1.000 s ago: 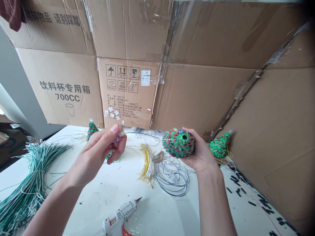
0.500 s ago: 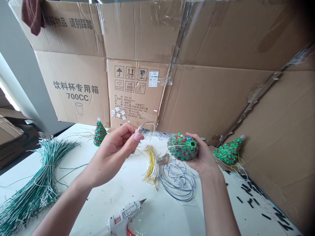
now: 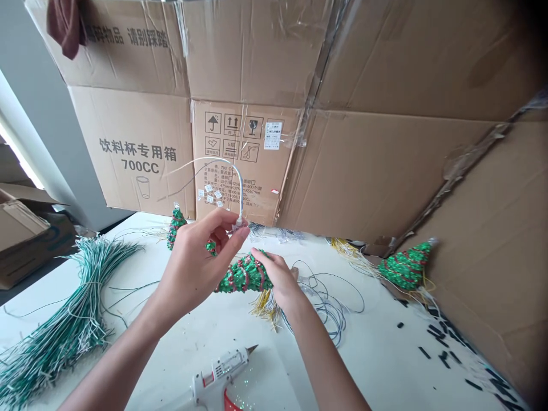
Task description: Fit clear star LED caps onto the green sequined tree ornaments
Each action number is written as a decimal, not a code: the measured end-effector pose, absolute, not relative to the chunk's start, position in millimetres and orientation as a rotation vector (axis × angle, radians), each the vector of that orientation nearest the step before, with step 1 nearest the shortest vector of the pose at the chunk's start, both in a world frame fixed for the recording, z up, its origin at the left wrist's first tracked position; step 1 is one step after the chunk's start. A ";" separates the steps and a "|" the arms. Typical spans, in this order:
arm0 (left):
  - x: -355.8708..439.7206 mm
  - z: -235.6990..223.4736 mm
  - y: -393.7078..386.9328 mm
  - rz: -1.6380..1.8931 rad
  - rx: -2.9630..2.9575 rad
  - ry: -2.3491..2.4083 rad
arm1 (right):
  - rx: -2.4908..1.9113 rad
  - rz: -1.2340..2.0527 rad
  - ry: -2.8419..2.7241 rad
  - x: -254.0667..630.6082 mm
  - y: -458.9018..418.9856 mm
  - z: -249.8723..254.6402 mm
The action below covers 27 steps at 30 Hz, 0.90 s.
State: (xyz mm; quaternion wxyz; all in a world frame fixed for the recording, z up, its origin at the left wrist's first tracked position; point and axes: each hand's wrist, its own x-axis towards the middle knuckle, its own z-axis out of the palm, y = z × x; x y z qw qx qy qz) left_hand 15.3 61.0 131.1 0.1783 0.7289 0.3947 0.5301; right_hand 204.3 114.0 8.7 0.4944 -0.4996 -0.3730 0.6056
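Note:
My left hand pinches the end of a thin white wire, whose loop rises in an arc above the fingers. My right hand grips a green glitter cone-shaped Christmas tree ornament with red bands, which lies on its side. The narrow end of the ornament points towards my left hand and partly passes behind it. The two hands are close but do not touch. The ornament's wide end is hidden by my right fingers.
Two similar trees stand on the white table, one at the back left and one at the right. Also there are a green-and-white wire bundle, a hot glue gun, yellow wires, and dark wire. Cardboard boxes stand behind.
My right hand has turned the tree onto its side and moved it left towards my left hand. My left hand has risen slightly, and the white wire now arcs higher above it.

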 end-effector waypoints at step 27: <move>8.2 136.0 61.6 1.556 2.006 1.154 | -0.963 1.930 -0.309 148.6 116.1 -49.9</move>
